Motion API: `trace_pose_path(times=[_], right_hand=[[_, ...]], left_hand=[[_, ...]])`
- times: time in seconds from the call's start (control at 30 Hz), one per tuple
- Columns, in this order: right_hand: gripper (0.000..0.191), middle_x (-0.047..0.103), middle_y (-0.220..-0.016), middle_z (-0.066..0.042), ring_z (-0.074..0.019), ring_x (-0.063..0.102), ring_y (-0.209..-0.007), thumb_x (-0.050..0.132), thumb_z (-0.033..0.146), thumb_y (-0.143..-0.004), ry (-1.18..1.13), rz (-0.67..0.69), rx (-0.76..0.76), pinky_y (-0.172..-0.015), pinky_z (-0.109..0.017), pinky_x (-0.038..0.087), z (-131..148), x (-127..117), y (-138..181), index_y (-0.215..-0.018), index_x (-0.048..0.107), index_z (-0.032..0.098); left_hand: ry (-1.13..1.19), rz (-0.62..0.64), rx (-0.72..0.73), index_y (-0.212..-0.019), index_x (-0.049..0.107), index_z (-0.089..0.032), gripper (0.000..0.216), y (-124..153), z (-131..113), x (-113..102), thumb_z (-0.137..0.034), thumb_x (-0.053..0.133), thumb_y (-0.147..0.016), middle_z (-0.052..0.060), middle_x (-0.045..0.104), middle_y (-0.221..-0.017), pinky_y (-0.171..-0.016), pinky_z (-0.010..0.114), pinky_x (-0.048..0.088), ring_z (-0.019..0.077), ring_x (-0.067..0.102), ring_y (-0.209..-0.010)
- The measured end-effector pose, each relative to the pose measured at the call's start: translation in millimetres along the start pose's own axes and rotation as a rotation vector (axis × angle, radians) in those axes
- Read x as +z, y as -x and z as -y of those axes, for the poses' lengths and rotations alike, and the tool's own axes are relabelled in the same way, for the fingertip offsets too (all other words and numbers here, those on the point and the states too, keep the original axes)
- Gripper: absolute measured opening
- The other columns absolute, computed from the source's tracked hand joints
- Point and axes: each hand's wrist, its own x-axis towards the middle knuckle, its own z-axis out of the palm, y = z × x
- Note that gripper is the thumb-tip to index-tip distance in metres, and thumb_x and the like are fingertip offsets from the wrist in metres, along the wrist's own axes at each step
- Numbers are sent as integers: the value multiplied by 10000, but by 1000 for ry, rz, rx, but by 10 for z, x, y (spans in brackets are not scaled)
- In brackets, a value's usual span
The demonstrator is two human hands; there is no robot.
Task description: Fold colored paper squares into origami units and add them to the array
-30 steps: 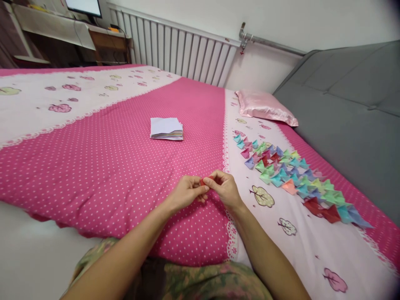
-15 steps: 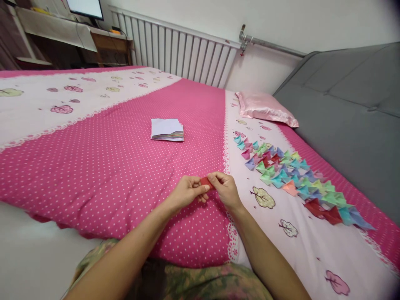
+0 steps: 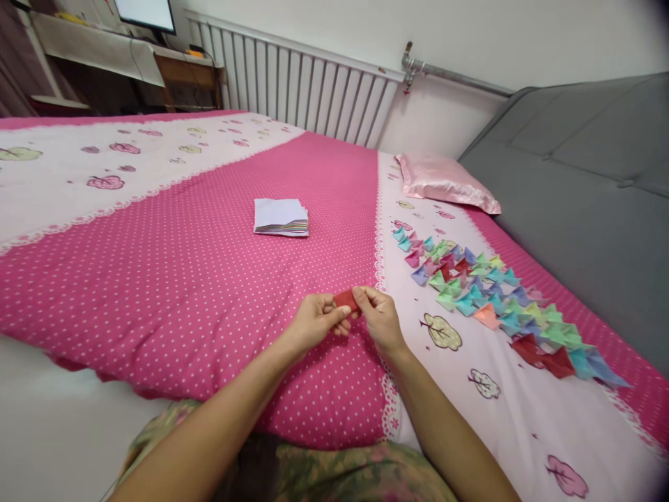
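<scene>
A small folded piece of red paper (image 3: 345, 300) is pinched between my two hands, above the near edge of the bed. My left hand (image 3: 317, 318) grips its left end, thumb on the near side and fingers curled beneath. On the right end, the thumb and fingers of my right hand (image 3: 380, 317) press the paper. To the right lie rows of small folded paper boats (image 3: 486, 293) in many colours. Farther off rests a stack of square paper sheets (image 3: 281, 215) with a white sheet on top. My fingers partly hide the red paper.
The bed has a pink dotted and white cover (image 3: 219, 237). A pink satin pillow (image 3: 444, 183) lies by the grey headboard (image 3: 585, 160). Beyond the bed are a white radiator (image 3: 297, 77) with a pipe and a desk (image 3: 104, 52) with a monitor (image 3: 146, 12).
My right thumb and fingers have shifted slightly on the red paper, and more of its surface shows between my hands. The boats and the stack have stayed put.
</scene>
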Motion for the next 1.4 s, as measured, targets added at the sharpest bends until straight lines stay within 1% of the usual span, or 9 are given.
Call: trace_pose_path(times=[0.1, 0.23, 0.33, 0.43, 0.63, 0.9, 1.07, 1.17, 1.4], right_hand=[[193, 536, -579, 36, -92, 466, -525, 581, 340, -774, -5, 16, 20, -520, -212, 365, -9, 8, -8, -692, 607, 167], [188, 534, -561, 38, -92, 465, -525, 608, 316, -750, 9, 4, -5, -533, -214, 366, 0, -12, -15, -635, 599, 168], [181, 533, -553, 42, -89, 463, -520, 620, 299, -739, -1, 6, -7, -534, -212, 364, -9, -39, -28, -614, 593, 171], [177, 538, -556, 38, -94, 471, -526, 623, 293, -734, 26, 23, -15, -541, -216, 366, -39, -58, -42, -610, 598, 170], [202, 555, -557, 25, -106, 481, -522, 615, 328, -741, 141, 51, -37, -535, -229, 373, -81, -56, -39, -628, 612, 161], [199, 586, -577, 7, -121, 522, -542, 600, 315, -751, 181, 70, -50, -548, -239, 403, -49, -37, -19, -632, 612, 157], [122, 640, -716, -20, -146, 592, -648, 591, 285, -756, 147, 69, -45, -618, -258, 455, -37, -21, -15, -770, 624, 169], [172, 663, -856, -44, -172, 623, -777, 595, 254, -745, 115, 35, -64, -680, -277, 479, -21, -14, -4, -903, 619, 190], [149, 676, -834, -38, -186, 628, -806, 550, 225, -759, 98, 16, -92, -706, -301, 489, 5, 6, 20, -853, 663, 201]], left_hand=[[30, -72, 23, -720, 600, -90, 206, -3, -4, -24, -286, 658, -696, 43, 639, -582, -536, 225, 473, 101, 594, -492], [-77, -70, 54, -718, 608, -88, 189, 1, -1, -36, -276, 618, -726, 48, 638, -608, -557, 236, 466, 107, 590, -524], [-180, -118, 127, -743, 613, -95, 176, 2, -19, -41, -259, 649, -691, 47, 641, -658, -538, 220, 435, 108, 579, -562], [-145, -164, 131, -817, 613, -98, 208, 2, -62, -61, -230, 667, -666, 47, 646, -706, -557, 220, 433, 109, 581, -599], [-99, -164, 81, -655, 588, -92, 95, -8, -89, -100, -170, 638, -673, 11, 586, -544, -510, 211, 398, 82, 526, -486], [-132, -189, 82, -617, 559, -112, 97, -16, -68, -90, -157, 627, -670, 2, 568, -536, -499, 208, 392, 83, 522, -480], [-279, -192, 171, -678, 596, -113, 119, -39, 21, -132, -229, 605, -705, 32, 603, -602, -530, 232, 414, 110, 545, -537], [-439, -212, 261, -751, 631, -127, 142, -39, 67, -150, -258, 581, -732, 58, 646, -694, -585, 251, 438, 139, 579, -627], [-643, -264, 325, -826, 656, -161, 159, -8, 58, -132, -267, 563, -752, 65, 684, -756, -602, 265, 462, 160, 621, -658]])
